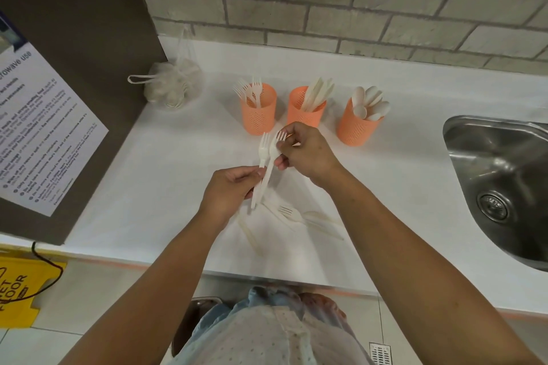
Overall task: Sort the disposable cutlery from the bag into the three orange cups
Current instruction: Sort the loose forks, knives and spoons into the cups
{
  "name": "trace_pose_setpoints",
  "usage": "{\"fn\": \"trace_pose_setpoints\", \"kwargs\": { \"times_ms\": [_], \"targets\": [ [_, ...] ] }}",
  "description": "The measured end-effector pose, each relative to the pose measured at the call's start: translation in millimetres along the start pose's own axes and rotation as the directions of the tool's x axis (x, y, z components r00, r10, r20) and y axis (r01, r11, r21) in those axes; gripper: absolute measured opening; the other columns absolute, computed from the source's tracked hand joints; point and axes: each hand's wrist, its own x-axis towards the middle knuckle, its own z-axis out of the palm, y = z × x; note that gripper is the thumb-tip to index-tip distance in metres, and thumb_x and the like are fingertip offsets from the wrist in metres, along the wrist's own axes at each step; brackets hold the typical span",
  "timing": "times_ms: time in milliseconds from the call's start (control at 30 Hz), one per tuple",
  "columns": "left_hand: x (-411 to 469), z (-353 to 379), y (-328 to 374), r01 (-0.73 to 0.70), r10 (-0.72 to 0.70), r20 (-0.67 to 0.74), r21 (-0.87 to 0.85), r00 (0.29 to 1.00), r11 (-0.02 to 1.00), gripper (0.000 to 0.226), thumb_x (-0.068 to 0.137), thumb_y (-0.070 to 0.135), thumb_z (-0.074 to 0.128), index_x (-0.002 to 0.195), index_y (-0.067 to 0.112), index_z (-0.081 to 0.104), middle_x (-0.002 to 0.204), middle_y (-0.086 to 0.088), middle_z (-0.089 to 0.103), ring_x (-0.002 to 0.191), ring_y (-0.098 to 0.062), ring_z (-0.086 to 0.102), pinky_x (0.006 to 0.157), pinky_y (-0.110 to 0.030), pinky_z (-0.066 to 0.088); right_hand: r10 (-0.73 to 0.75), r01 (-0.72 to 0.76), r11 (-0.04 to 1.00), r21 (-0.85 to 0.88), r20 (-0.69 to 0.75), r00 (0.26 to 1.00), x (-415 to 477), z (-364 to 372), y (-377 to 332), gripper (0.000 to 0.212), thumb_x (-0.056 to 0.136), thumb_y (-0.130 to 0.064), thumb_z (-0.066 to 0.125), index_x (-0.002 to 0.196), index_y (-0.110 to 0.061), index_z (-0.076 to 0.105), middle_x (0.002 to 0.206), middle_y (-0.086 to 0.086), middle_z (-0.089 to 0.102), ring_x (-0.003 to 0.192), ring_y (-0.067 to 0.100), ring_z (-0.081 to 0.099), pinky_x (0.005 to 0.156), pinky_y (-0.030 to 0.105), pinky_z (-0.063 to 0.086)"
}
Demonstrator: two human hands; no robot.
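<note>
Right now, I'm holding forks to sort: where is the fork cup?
Head view: the fork cup stands leftmost in the row, left of the knife cup.

shared pantry kitchen: steel sink (474,157), microwave notice (44,133).

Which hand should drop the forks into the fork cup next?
Right hand, likely: it pinches one of the forks by its head, nearest the fork cup. Left hand grips the handles, which go in first.

Two white forks (263,151) are pinched in the fingers (281,144), tines up; three orange cups (305,115) are lined up just beyond.
</note>
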Motion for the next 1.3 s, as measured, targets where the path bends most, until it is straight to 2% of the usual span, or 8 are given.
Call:
{"fn": "trace_pose_setpoints", "kwargs": {
  "times_ms": [200, 333, 433, 533, 700, 967, 1133, 1300],
  "targets": [
    [-1.8, -1.5, -1.1, 0.020, -0.020, 0.028, 0.005, 0.999, 1.000, 0.015, 0.092, 0.018, 0.078, 0.105, 0.012, 0.082, 0.095, -0.013, 0.081, 0.087, -0.031, 0.076, 0.088, -0.041, 0.062, 0.036, -0.037, 0.999, 0.013, 0.020, 0.999, 1.1, 4.8, 0.6, 0.018, 0.095, 0.000, 0.066, 0.112, -0.003, 0.061, 0.071, 0.007, 0.061, 0.060, 0.025, 0.071, 0.061, 0.034, 0.059],
    [-2.4, -3.7, -6.0, 0.026, -0.027, 0.006, 0.031, 1.000, 0.999, 0.011, 0.099, 0.016, 0.070, 0.103, 0.009, 0.077, 0.090, -0.016, 0.075, 0.079, -0.022, 0.078, 0.072, -0.030, 0.061, 0.153, -0.115, 0.951, -0.287, 0.117, 0.981, -3.6, -10.8, 9.9, 0.030, 0.094, -0.018, 0.066, 0.121, -0.015, 0.051, 0.085, 0.008, 0.065, 0.066, 0.018, 0.064, 0.062, 0.032, 0.051],
    [-1.2, -6.7, -9.9, 0.039, -0.039, -0.010, 0.020, 0.999, 0.999, 0.011, 0.104, 0.016, 0.062, 0.106, 0.010, 0.071, 0.096, -0.014, 0.071, 0.084, -0.020, 0.079, 0.079, -0.033, 0.064, 0.267, 0.061, 0.611, -0.790, 0.277, 0.923, -19.0, -22.7, 27.4, 0.045, 0.090, -0.030, 0.071, 0.127, -0.013, 0.050, 0.115, 0.009, 0.060, 0.094, 0.022, 0.059, 0.075, 0.032, 0.046],
    [-0.2, -7.7, -13.1, 0.030, -0.029, -0.015, 0.074, 0.999, 0.997, 0.013, 0.106, 0.018, 0.058, 0.109, 0.011, 0.068, 0.101, -0.012, 0.067, 0.082, -0.012, 0.076, 0.075, -0.029, 0.062, 0.381, 0.133, 0.412, -0.901, 0.303, 0.874, -35.5, -22.4, 50.2, 0.047, 0.086, -0.031, 0.076, 0.123, -0.009, 0.058, 0.121, 0.009, 0.051, 0.108, 0.030, 0.060, 0.085, 0.036, 0.051],
    [2.1, -2.0, -14.8, 0.035, -0.030, -0.038, 0.126, 0.999, 0.991, 0.011, 0.107, 0.017, 0.053, 0.108, 0.014, 0.064, 0.100, -0.005, 0.070, 0.078, -0.015, 0.068, 0.072, -0.032, 0.056, 0.278, 0.148, 0.452, -0.880, 0.296, 0.914, -32.8, -19.0, 81.2, 0.030, 0.084, -0.011, 0.064, 0.067, -0.022, 0.041, 0.072, -0.003, 0.044, 0.072, 0.025, 0.051, 0.052, 0.027, 0.032],
    [9.2, 0.5, -8.9, 0.065, -0.062, -0.108, 0.026, 0.992, 0.998, 0.019, 0.108, 0.021, 0.051, 0.111, 0.013, 0.069, 0.082, 0.002, 0.061, 0.062, -0.012, 0.049, 0.059, -0.027, 0.039, -0.068, 0.152, 0.565, -0.811, 0.138, 0.988, -34.4, -17.5, 75.6, 0.020, 0.097, -0.017, 0.049, 0.080, -0.010, 0.041, 0.073, 0.001, 0.041, 0.069, 0.023, 0.043, 0.058, 0.033, 0.032],
    [7.9, -4.4, -8.7, 0.070, -0.070, -0.166, -0.006, 0.984, 0.998, 0.021, 0.107, 0.028, 0.056, 0.109, 0.013, 0.069, 0.081, 0.002, 0.059, 0.061, -0.012, 0.049, 0.054, -0.025, 0.041, 0.072, 0.081, 0.743, -0.665, 0.199, 0.977, -35.7, 5.0, 68.8, 0.020, 0.106, -0.019, 0.041, 0.089, -0.008, 0.043, 0.074, 0.004, 0.052, 0.063, 0.020, 0.051, 0.053, 0.031, 0.034],
    [4.5, -13.4, -5.2, 0.085, -0.081, -0.220, 0.006, 0.972, 0.996, 0.021, 0.106, 0.030, 0.056, 0.103, 0.011, 0.065, 0.081, 0.001, 0.057, 0.057, -0.012, 0.045, 0.051, -0.024, 0.037, 0.113, 0.076, 0.642, -0.763, 0.192, 0.975, -40.8, 32.1, 83.4, 0.041, 0.099, -0.044, 0.058, 0.114, -0.007, 0.054, 0.104, 0.009, 0.060, 0.094, 0.029, 0.065, 0.070, 0.030, 0.042]
  ]
}}
